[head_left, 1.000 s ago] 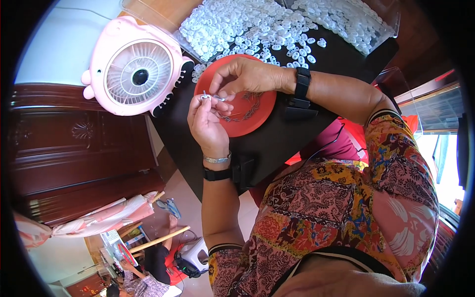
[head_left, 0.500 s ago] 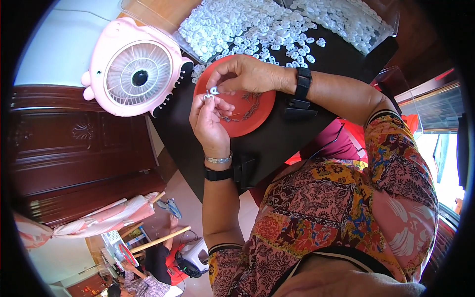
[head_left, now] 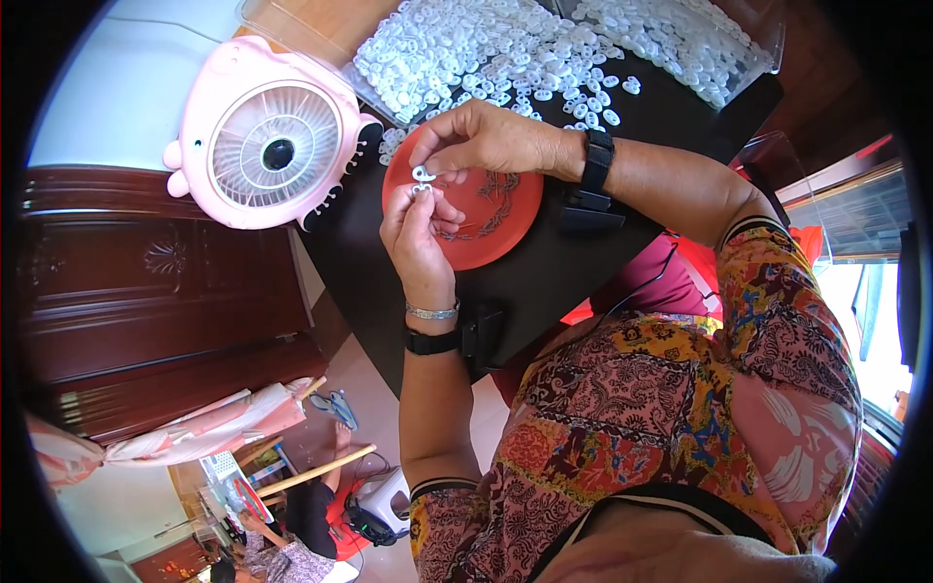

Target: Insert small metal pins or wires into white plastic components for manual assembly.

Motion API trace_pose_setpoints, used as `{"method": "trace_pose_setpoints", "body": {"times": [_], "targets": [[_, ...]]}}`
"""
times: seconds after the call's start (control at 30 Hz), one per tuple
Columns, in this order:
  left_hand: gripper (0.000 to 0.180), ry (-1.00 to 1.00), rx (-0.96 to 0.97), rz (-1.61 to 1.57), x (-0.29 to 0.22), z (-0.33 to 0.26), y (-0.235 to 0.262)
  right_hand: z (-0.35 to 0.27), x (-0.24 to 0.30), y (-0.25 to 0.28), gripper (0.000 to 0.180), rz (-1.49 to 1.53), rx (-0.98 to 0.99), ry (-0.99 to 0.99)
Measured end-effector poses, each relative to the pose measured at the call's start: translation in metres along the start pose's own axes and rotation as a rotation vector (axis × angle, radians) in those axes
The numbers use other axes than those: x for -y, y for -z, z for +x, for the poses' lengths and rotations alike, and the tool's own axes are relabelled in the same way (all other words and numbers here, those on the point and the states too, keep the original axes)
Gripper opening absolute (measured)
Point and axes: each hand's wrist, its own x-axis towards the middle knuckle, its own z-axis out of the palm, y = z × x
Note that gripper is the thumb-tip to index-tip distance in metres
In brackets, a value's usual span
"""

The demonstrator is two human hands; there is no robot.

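Observation:
Over the red plate (head_left: 510, 228), my two hands meet at the plate's left side. Between thumb and fingertips, my right hand (head_left: 491, 141) pinches a small white plastic piece (head_left: 422, 174) with a hole in it. Just below, my left hand (head_left: 420, 243) grips another small white piece (head_left: 421, 188), mostly covered by the fingers. The two pieces are touching or nearly so; a thin pin between them cannot be made out clearly. Many small grey metal pins (head_left: 493, 216) lie scattered in the plate.
A large heap of white two-holed plastic pieces (head_left: 466, 53) covers the far side of the black table (head_left: 340, 262). A clear bin (head_left: 724, 92) of them stands far right. A pink fan (head_left: 277, 155) is at left. Another person (head_left: 292, 554) works at lower left.
My right hand's white piece has turned and now sits above the left hand's piece rather than beside it. Both hands have shifted slightly to the right.

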Motion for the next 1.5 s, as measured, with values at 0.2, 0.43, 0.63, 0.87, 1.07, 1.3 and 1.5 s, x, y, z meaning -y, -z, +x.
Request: {"method": "trace_pose_setpoints", "body": {"times": [0.2,0.43,0.63,0.87,1.07,1.3,1.5], "targets": [[0.018,0.009,-0.014,-0.018,0.0005,-0.0014,-0.0017,-0.0021,0.0028,0.0004,0.018,-0.02,0.021,0.005],[0.017,0.031,-0.032,-0.022,0.0004,-0.0019,-0.0017,-0.0018,0.0048,0.0002,0.019,-0.027,0.012,0.014],[0.017,0.051,-0.037,-0.017,0.0008,-0.0014,-0.0024,-0.0013,0.0058,0.0025,0.019,-0.028,-0.007,0.009],[0.017,0.054,-0.012,0.019,0.0022,-0.0008,-0.0005,-0.0018,0.0059,0.0024,0.017,-0.033,-0.004,0.017],[0.018,0.05,-0.017,0.027,0.0004,-0.0017,-0.0016,-0.002,0.0065,0.0019,0.017,-0.049,0.0,0.025],[0.018,0.068,-0.015,0.024,0.0004,-0.0018,-0.001,-0.0007,0.0032,0.0038,0.019,-0.015,0.019,-0.043],[0.02,0.068,-0.011,0.035,-0.0005,-0.0024,-0.0015,-0.0006,-0.0002,0.0025,0.018,0.152,0.018,-0.156]]}}
